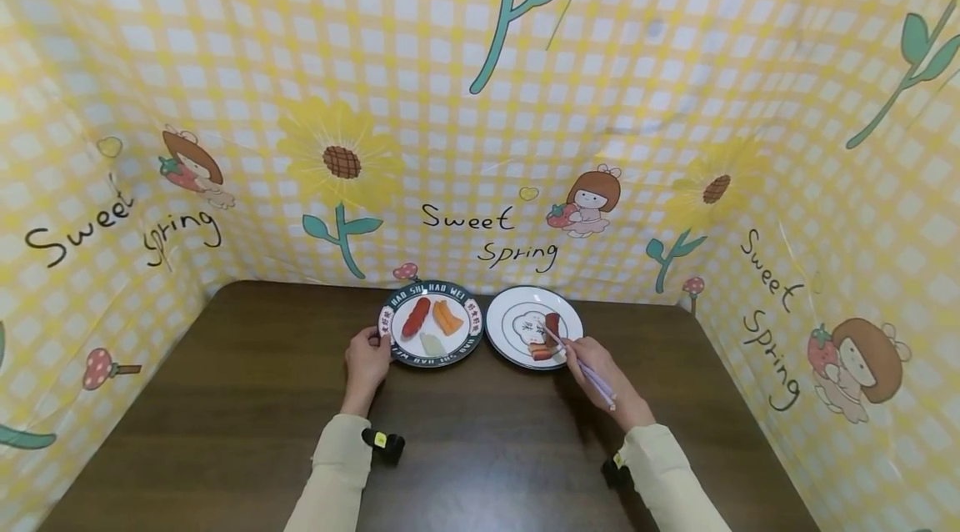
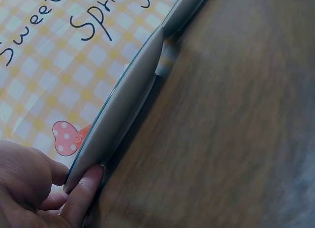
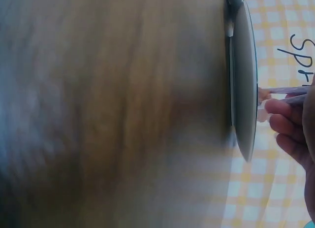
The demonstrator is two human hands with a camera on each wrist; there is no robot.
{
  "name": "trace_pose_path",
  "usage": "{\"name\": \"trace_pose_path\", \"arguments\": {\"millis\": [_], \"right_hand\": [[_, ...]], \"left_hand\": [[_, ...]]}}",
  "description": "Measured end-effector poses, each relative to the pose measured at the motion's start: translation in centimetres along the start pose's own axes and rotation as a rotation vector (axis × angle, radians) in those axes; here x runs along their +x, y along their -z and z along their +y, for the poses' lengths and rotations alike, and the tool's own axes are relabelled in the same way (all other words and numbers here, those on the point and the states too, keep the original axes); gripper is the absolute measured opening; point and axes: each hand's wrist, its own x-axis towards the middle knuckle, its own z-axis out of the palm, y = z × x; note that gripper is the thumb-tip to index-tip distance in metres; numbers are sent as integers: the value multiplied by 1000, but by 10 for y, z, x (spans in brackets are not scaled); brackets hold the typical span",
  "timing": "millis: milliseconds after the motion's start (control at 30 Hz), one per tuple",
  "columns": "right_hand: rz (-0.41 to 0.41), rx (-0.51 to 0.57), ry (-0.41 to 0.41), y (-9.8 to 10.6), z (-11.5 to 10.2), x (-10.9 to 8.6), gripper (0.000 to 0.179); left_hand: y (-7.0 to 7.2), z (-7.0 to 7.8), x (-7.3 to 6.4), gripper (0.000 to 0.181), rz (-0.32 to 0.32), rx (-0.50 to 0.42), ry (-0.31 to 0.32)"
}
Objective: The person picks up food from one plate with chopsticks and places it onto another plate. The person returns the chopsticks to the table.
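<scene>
At the rim of a dark-bordered plate, my left hand pinches the left edge; the left wrist view shows fingers on both sides of that rim. On this plate lie a red sausage-like piece, an orange piece and a pale green piece. My right hand holds light purple chopsticks over a white plate. Their tips are near a dark red-brown piece and a red-and-orange piece; whether they grip either, I cannot tell.
Both plates stand side by side at the back of a dark wooden table. A yellow checked cloth with printed flowers and figures rises behind the table and on both sides. Each wrist wears a black strapped device.
</scene>
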Motion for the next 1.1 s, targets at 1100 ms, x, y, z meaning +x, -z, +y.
{"name": "trace_pose_path", "arguments": {"millis": [1100], "right_hand": [[86, -49, 244, -4, -10, 25, 24]], "left_hand": [[-2, -1, -2, 39, 10, -44, -1]]}}
